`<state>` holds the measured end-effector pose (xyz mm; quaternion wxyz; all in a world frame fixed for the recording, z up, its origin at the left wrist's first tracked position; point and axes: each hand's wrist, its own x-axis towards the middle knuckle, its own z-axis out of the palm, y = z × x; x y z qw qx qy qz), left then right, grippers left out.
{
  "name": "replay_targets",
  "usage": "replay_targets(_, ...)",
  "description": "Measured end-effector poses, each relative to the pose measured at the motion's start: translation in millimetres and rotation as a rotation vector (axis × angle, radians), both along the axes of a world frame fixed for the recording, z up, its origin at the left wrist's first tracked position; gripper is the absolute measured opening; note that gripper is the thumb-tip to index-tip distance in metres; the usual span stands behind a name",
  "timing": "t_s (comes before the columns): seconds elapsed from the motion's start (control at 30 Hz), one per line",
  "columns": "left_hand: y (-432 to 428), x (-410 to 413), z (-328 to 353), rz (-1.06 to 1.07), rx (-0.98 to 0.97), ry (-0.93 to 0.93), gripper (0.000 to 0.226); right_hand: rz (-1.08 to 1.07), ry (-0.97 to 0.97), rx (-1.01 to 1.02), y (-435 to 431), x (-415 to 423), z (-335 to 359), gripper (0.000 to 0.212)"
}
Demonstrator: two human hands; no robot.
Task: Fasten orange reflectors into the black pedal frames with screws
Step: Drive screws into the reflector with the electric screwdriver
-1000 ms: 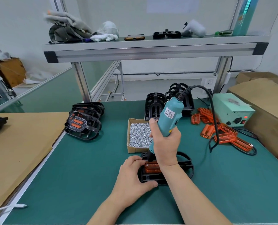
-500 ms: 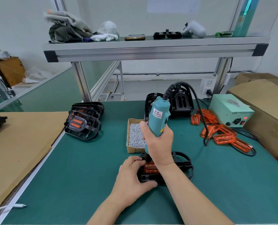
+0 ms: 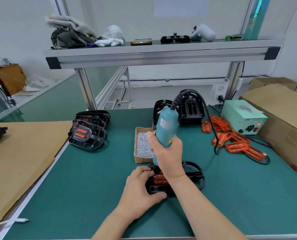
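Head cam looks down on the green tabletop point(image 3: 92, 179), where the right hand point(image 3: 166, 153) is wrapped around a teal electric screwdriver point(image 3: 166, 125) standing nearly upright, tip down at the orange reflector point(image 3: 159, 179) sitting in the black pedal frame point(image 3: 194, 172) right in front of the person. Left hand point(image 3: 140, 189) grips the frame's near-left corner, thumb along the front edge, pinning it flat. Cardboard box of screws point(image 3: 142, 144) sits just behind the frame, loose reflectors point(image 3: 237, 142) lie off to the right, and finished pedals point(image 3: 88, 132) are stacked at back left.
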<state>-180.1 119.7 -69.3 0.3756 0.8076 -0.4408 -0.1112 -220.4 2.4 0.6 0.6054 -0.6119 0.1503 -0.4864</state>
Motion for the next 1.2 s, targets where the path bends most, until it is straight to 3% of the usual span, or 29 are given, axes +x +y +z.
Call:
replay_targets(0.23, 1.4, 0.0, -1.0, -0.019, -0.029, -0.033, 0.067, -0.063, -0.189, 0.033, -23.3, -30.4, 38.0, 0.015)
replay_targets(0.5, 5.1, -4.0, -4.8, -0.091, -0.070, -0.181, 0.085, -0.430, -0.381, 0.714, -90.1, -81.2, 7.0, 0.025)
replay_targets(0.7, -1.9, -6.1, 0.3, -0.235, -0.042, -0.467, 0.039, -0.404, -0.398, 0.995, -108.8, -102.2, -34.2, 0.028)
replay_targets(0.83, -6.1, -9.6, 8.9, -0.291, -0.080, -0.630, 0.030, -0.287, -0.384, 1.039, -111.6, -102.8, -45.1, 0.030)
replay_targets(1.0, -2.1, -0.9, 24.2, -0.231, -0.199, -0.487, 0.029, -0.119, -0.288, 1.040, -112.0, -97.9, -50.9, 0.043)
replay_targets(1.1, -4.2, 7.1, 32.9, -0.143, -0.253, -0.260, 0.031, -0.090, -0.354, 1.061, -114.8, -96.4, -52.5, 0.043)
replay_targets(1.2, -9.9, 12.9, 39.9, -0.169, -0.296, -0.202, 0.020, -0.076, -0.438, 1.082, -117.6, -96.4, -54.7, 0.043)
